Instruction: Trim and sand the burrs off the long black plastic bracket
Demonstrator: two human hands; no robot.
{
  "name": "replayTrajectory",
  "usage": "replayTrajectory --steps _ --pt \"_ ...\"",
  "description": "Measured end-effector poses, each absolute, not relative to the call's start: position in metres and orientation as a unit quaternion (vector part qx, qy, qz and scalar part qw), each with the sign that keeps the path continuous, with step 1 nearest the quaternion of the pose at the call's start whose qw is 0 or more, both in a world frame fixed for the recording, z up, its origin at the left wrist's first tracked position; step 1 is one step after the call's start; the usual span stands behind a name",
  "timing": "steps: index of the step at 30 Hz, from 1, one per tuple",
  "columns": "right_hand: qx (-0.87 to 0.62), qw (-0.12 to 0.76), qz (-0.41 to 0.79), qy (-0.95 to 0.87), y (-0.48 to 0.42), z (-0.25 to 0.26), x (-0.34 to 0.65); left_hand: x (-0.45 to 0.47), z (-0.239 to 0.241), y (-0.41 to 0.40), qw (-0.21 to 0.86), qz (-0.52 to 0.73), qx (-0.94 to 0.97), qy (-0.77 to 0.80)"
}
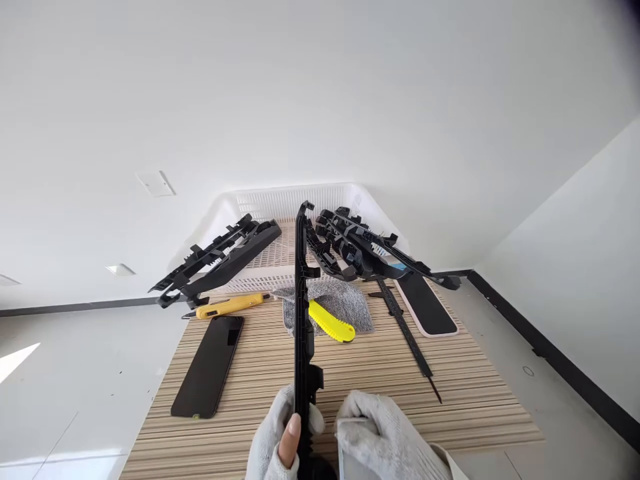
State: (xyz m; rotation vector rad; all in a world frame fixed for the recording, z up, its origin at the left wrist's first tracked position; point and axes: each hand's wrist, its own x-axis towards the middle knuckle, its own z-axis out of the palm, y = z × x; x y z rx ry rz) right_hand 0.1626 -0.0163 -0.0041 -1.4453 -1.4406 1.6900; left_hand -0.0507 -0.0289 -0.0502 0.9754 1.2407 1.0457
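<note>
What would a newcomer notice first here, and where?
A long black plastic strip rises edge-on at centre, gripped at its foot by the gloved left hand, the right hand beside it. Behind, a white basket holds similar black parts; a yellow knife lies on a grey cloth.

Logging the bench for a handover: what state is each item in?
long black part: held edge-up by left hand.
right hand: beside it, grip unclear.
yellow knife: lying on grey cloth, no blade showing.
white basket: black frames leaning over its rim.
</note>
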Motion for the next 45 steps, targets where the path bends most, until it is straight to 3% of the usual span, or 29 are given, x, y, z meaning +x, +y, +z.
replayTrajectory --steps 9,14,21,28,32,39,45 --pt "-0.567 0.454 0.584 -0.363 -0.008 -0.021 0.143 -0.040 -0.024 -0.027 0.585 0.453 0.389 0.549" --pt "-0.588 0.450 0.603 -0.299 -0.002 -0.018 0.131 -0.040 -0.016 -0.025 0.613 0.452 0.382 0.524" --pt "-0.537 0.497 0.606 -0.312 0.000 -0.026 0.125 -0.043 -0.050 -0.011 0.630 0.488 0.286 0.532" --pt "-0.523 0.556 0.577 -0.289 0.005 -0.045 0.132 -0.046 -0.055 0.002 0.631 0.502 0.425 0.411" --pt "-0.466 0.600 0.595 -0.260 0.011 -0.050 0.134 -0.049 -0.052 0.004 0.570 0.464 0.589 0.336" --pt "-0.393 0.596 0.653 -0.254 0.011 -0.046 0.137 -0.047 -0.049 0.003 0.488 0.432 0.618 0.439" --pt "-0.392 0.595 0.656 -0.250 0.013 -0.032 0.135 -0.048 -0.043 0.003 0.492 0.376 0.610 0.494"
